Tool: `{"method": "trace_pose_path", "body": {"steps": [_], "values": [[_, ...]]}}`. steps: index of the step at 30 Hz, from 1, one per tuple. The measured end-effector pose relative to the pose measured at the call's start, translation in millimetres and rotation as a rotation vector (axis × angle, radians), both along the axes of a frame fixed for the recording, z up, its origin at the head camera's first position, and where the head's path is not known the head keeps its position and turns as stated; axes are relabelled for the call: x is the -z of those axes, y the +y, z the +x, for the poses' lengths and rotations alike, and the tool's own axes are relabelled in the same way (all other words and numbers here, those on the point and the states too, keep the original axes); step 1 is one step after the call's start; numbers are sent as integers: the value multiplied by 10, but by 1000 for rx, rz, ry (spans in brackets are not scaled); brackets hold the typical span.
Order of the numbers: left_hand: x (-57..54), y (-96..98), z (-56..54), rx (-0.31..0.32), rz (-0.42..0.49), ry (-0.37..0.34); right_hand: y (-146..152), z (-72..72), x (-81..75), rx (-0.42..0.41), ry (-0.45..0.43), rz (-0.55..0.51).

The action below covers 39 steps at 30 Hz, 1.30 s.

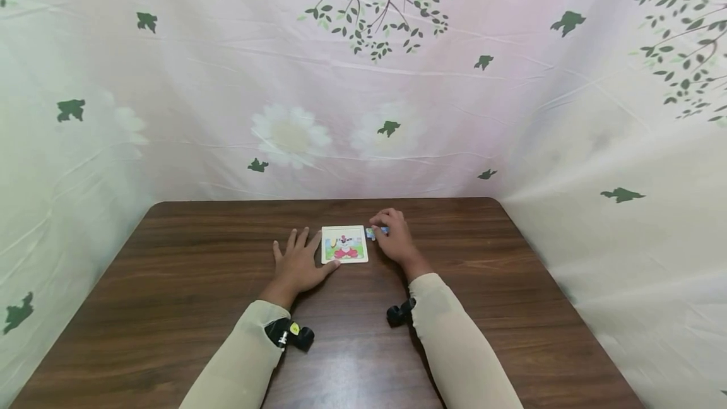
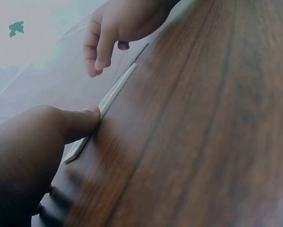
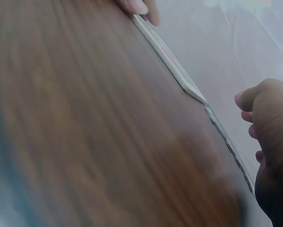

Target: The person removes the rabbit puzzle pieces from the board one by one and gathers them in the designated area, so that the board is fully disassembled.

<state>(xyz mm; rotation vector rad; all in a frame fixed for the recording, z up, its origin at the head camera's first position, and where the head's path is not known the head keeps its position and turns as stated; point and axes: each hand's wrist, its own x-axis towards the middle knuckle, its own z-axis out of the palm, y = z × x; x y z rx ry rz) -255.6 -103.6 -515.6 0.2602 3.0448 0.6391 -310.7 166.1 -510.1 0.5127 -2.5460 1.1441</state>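
Note:
A white-framed picture board (image 1: 344,260) with a cartoon animal in red lies flat near the far side of the table. My left hand (image 1: 300,266) spreads its fingers at the board's left side, its thumb (image 2: 87,120) touching the near edge. Just right of the board, small colourful flat pieces (image 1: 370,233) lie on the table, partly hidden under my right hand (image 1: 396,240). That hand hovers over them with loosely bent fingers, and nothing shows between thumb and fingers. In the right wrist view, the pieces form a thin line (image 3: 229,146) beside the board's corner.
The brown wooden table (image 1: 187,308) ends at a hanging cloth (image 1: 341,175) printed with leaves, birds and flowers. Cloth also hangs along the left and right sides. A small black camera (image 1: 301,337) is strapped to the left wrist, another (image 1: 400,313) to the right.

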Motion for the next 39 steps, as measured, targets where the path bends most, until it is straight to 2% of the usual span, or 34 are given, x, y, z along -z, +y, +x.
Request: {"method": "trace_pose_path", "body": {"steps": [4, 12, 19, 29, 39], "values": [[-26, -6, 11, -13, 5, 5, -82, 5, -11, -24, -25, -19], [-41, -14, 20, -37, -30, 21, -229, 3, 6, -44, -49, 32], [-50, -11, 33, -34, -43, 32, -376, 49, -23, -112, -61, 30], [-46, -19, 34, -36, -96, 47, -572, 93, -36, -184, -33, 44], [-72, -15, 60, -21, -105, 33, -640, 103, 4, -210, -91, 85]]}}
